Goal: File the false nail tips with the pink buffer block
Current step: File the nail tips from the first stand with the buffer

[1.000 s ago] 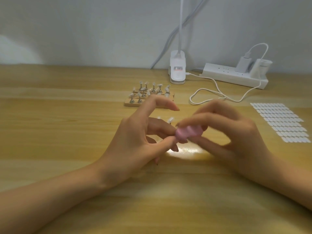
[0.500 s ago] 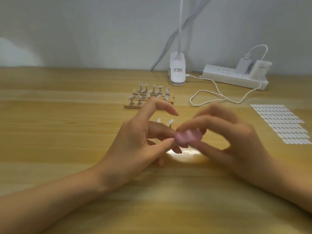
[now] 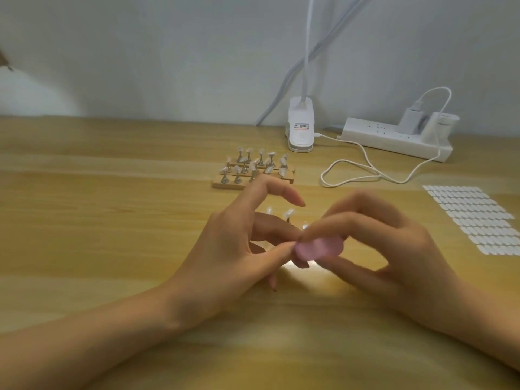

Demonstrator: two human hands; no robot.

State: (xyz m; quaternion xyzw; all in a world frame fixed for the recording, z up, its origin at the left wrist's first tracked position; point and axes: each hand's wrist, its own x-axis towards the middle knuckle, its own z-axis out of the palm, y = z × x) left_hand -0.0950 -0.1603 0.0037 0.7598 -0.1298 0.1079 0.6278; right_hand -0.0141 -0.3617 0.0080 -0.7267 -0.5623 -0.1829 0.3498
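**Pink block working, rack waiting**

Our right hand (image 3: 394,249) pinches the pink buffer block (image 3: 319,249) at centre. Our left hand (image 3: 225,249) pinches, we judge, a hidden false nail tip against it. The tips on the wooden rack (image 3: 253,175) probably remain to file.

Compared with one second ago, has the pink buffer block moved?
Yes, slightly. The pink buffer block, pinched by the right hand, has come nearer to the person, farther from the wooden stand behind it.
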